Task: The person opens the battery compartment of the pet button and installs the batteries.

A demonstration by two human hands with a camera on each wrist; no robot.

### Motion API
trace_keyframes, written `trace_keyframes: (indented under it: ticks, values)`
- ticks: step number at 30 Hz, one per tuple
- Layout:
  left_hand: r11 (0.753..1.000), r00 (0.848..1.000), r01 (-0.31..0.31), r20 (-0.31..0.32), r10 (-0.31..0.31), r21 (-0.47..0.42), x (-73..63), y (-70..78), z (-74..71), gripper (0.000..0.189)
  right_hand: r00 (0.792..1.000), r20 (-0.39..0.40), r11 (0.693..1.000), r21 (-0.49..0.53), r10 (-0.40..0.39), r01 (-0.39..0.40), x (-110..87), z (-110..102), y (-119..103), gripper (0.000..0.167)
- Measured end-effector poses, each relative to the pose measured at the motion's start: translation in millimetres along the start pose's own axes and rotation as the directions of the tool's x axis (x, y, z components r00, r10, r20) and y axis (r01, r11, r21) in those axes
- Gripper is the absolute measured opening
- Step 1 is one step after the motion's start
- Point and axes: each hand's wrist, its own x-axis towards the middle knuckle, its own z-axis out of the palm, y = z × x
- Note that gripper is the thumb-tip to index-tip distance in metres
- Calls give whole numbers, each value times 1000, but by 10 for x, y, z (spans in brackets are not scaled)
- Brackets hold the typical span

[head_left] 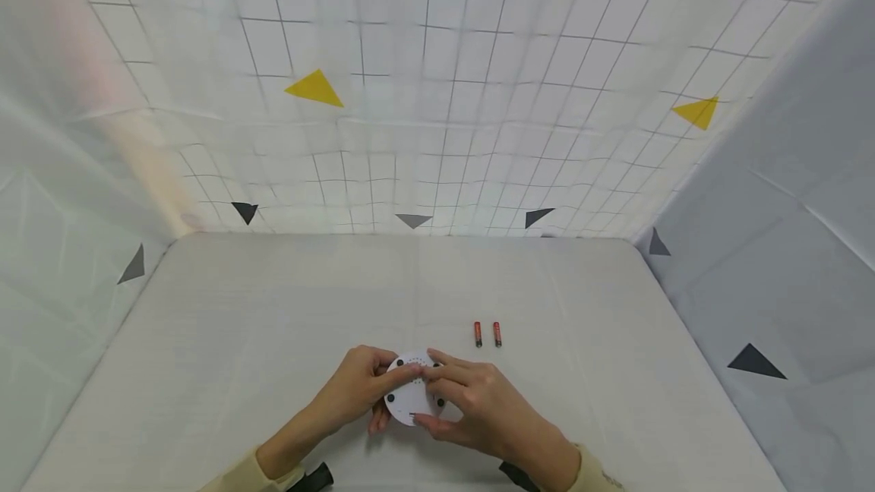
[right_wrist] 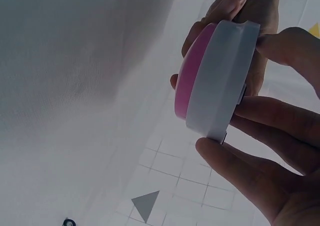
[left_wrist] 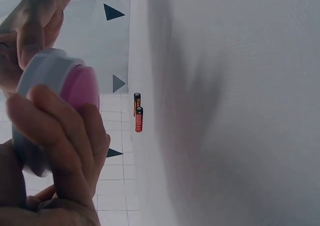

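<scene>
A round white device (head_left: 410, 399) with a pink dome (right_wrist: 192, 78) is held up between both hands, its flat back with dark round feet and small holes facing the head camera. My left hand (head_left: 355, 392) grips its left side, thumb across the back and fingers around the pink dome underneath. On the right, my right hand (head_left: 481, 401) spans the back, its thumb at the near edge and a fingertip at the far rim, with other fingertips on the flat face. Two red batteries (head_left: 488, 334) lie side by side on the table beyond the hands.
The white table (head_left: 273, 302) is enclosed by pale sheets at the back and sides. A grid marks the back sheet (head_left: 465, 143), which also carries yellow and dark triangles. A dark strap piece (head_left: 314, 477) shows at the left wrist.
</scene>
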Motion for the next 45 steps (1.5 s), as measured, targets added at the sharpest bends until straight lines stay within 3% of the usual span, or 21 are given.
trace_keyframes:
  ticks: [22,29,39,45]
  values:
    - [999,997,4,-84,0,47,-1,18,35,46,999,-11,999,-14,33,-33,-11,40,-14,33]
    - [999,997,-4,-82,8,49,-5,25,28,47,999,-49,1000,-14,-1,1,-1,63,-21,33]
    - [999,998,-6,-64,9,39,-4,7,28,44,999,-18,999,-20,35,-35,-11,59,-36,32]
    - [999,998,-7,-69,11,50,-3,-5,26,44,999,-33,1000,-16,0,-1,-5,68,-24,27]
